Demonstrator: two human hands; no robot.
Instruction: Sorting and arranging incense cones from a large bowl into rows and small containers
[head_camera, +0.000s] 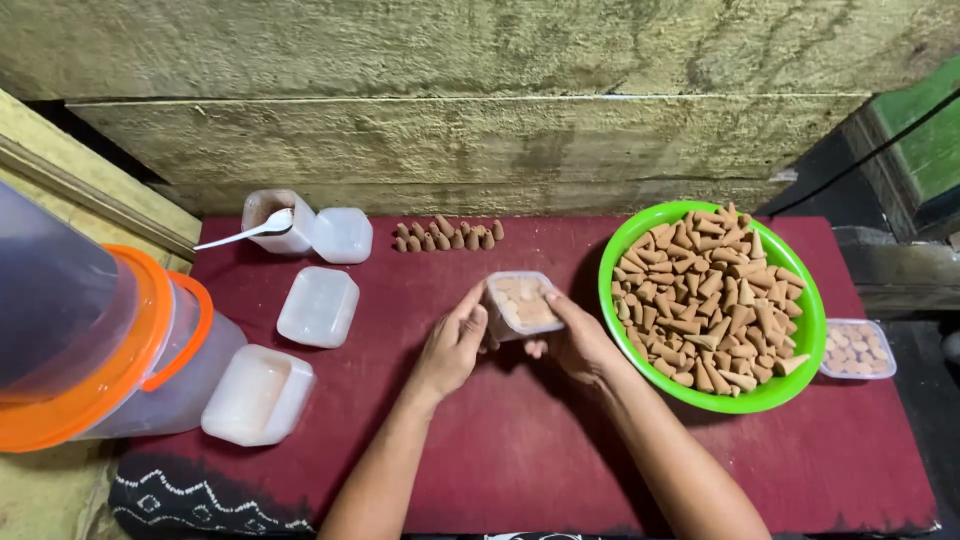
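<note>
Hands at table centre, both clasped on one small clear tub (522, 303): left hand (452, 345) gripping its left wall, right hand (578, 340) cupping its right side and underside. Tub raised off the red cloth (520, 440) and tilted toward the wearer, brown cones packed inside, seemingly near full; step judged as filling or levelling, a lid probably wanted next
- 3 o'clock: green bowl (805, 345) heaped with loose cones (710, 300); beyond it a filled tub (858, 348)
- 12 o'clock: short row of cones (447, 236)
- 9 to 11 o'clock: white lidded tubs (318, 306), open tub with spoon (245, 233)
- 8 o'clock: big orange-rimmed container (100, 340)
</note>
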